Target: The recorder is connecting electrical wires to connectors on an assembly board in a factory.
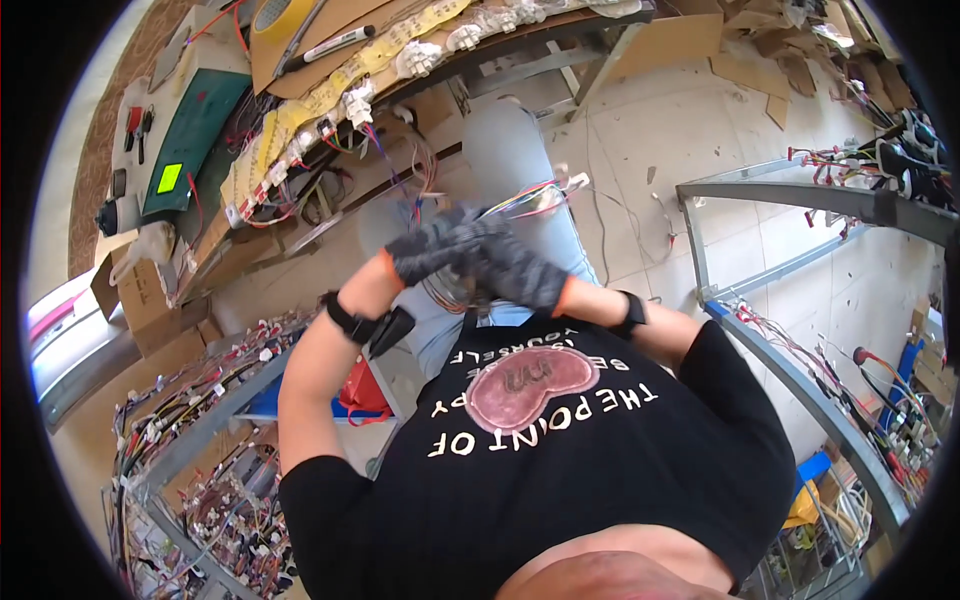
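In front of my lap, my left hand (435, 247) and my right hand (520, 275) meet, both in dark grey knitted gloves with orange cuffs. Their fingers are closed and overlap around a wire bundle (525, 203). Its thin coloured wires stick out past the gloves toward the upper right, ending near a white plastic connector (576, 183) above my knee. More loose wires hang under the hands and over my thigh. Exactly where each finger grips is hidden by the overlapping gloves.
Ahead stands a workbench with white connectors along yellow tape (335, 85), a marker pen (330, 47) and a tape roll (278, 18). A green box (200, 135) is at its left. Metal racks (790, 385) hung with wire harnesses flank me. Cardboard (668, 45) lies beyond.
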### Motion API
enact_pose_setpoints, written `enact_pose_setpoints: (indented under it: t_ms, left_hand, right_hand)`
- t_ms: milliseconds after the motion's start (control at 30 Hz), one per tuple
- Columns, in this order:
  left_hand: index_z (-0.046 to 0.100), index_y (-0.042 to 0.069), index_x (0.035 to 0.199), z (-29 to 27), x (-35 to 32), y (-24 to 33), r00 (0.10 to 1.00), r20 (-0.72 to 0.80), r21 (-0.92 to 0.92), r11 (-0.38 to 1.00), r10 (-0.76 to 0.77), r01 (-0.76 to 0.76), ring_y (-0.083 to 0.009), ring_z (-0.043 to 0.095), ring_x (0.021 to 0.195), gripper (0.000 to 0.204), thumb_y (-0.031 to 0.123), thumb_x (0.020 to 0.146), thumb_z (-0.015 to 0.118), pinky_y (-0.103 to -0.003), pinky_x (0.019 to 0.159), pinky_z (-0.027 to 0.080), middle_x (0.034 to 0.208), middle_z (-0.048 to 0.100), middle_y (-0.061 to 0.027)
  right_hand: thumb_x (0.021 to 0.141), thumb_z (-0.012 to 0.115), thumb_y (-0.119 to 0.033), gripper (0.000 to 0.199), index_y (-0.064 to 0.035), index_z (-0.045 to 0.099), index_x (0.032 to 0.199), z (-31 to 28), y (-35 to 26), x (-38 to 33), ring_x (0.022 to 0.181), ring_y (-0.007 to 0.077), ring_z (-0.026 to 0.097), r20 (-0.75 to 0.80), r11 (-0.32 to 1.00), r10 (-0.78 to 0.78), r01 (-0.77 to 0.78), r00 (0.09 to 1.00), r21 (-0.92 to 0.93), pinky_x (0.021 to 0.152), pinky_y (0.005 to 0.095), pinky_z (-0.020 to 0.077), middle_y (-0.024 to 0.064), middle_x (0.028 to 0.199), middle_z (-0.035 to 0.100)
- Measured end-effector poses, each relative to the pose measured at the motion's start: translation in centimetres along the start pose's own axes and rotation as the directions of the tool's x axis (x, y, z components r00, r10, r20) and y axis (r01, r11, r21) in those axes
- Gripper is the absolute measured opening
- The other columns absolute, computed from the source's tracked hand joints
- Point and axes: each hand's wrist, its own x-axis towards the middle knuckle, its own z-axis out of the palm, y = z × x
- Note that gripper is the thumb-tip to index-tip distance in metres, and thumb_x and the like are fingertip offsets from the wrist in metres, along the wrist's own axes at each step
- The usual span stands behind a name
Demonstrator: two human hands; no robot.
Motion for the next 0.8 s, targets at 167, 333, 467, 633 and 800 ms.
enact_pose_setpoints:
  t_ms: [167, 333, 467, 633, 800]
  left_hand:
    - [0.048, 0.002, 0.116, 0.4, 2.7, -0.8, 0.509, 0.536, -0.167, 0.506, -0.674, 0.846, -0.0145, 0.055, 0.084, 0.049, 0.03, 0.08, 0.064, -0.027, 0.076, 0.045, 0.094, 0.059, -0.0077]
    - [0.051, 0.003, 0.114, 1.3, -3.0, -2.2, 0.69, 0.196, -0.056, 0.694, -0.697, 0.718, -0.0339, 0.057, 0.087, 0.047, 0.03, 0.078, 0.062, -0.038, 0.076, 0.045, 0.091, 0.058, -0.0238]
    - [0.044, 0.001, 0.119, 1.3, 0.1, 0.8, 0.293, 0.178, 0.311, 0.336, -0.939, 0.889, -0.0363, 0.055, 0.091, 0.046, 0.02, 0.08, 0.056, -0.039, 0.08, 0.044, 0.094, 0.056, -0.0251]
    - [0.038, 0.0, 0.123, 4.3, -3.7, -2.0, 0.65, -0.296, -0.015, 0.684, -0.7, 0.729, -0.0301, 0.053, 0.099, 0.052, 0.01, 0.077, 0.059, -0.035, 0.083, 0.044, 0.102, 0.053, -0.0234]
    - [0.034, 0.006, 0.129, 1.9, -0.8, 1.6, 0.545, -0.281, -0.818, 0.494, -0.79, 0.295, -0.0115, 0.05, 0.079, 0.058, 0.011, 0.078, 0.06, -0.025, 0.068, 0.043, 0.102, 0.053, -0.0044]
  right_hand:
    - [0.077, 0.055, -0.021, 0.023, -0.0009, 0.059, 0.087, 7.5, 8.9, -0.7, 0.069, 0.0329, 0.06, 0.361, 0.736, 0.085, 0.186, 0.929, -0.651, 0.063, 0.0375, 0.0469, 0.0193, 0.082, 0.061]
    - [0.083, 0.056, -0.023, 0.022, -0.0017, 0.056, 0.087, -7.6, 4.7, -5.0, 0.056, 0.0223, 0.059, -0.159, 0.747, 0.498, -0.515, 0.852, -0.42, 0.049, 0.0337, 0.0457, 0.0132, 0.069, 0.058]
    - [0.083, 0.06, -0.018, 0.017, -0.0023, 0.055, 0.088, -8.5, 4.7, -3.0, 0.043, 0.0138, 0.053, -0.409, 0.515, 0.823, -0.821, 0.395, 0.245, 0.038, 0.0249, 0.0413, 0.0063, 0.066, 0.056]
    - [0.074, 0.071, -0.015, 0.024, -0.001, 0.055, 0.084, -9.3, 3.7, -1.9, 0.053, 0.0099, 0.053, -0.508, 0.774, 0.622, -0.565, 0.596, 0.285, 0.048, 0.0272, 0.0473, 0.0067, 0.066, 0.058]
    - [0.079, 0.064, -0.006, 0.015, -0.0007, 0.06, 0.093, -10.8, 1.7, 0.6, 0.075, 0.0112, 0.058, -0.502, 0.919, 0.231, -0.357, 0.833, -0.17, 0.071, 0.0237, 0.046, 0.006, 0.081, 0.063]
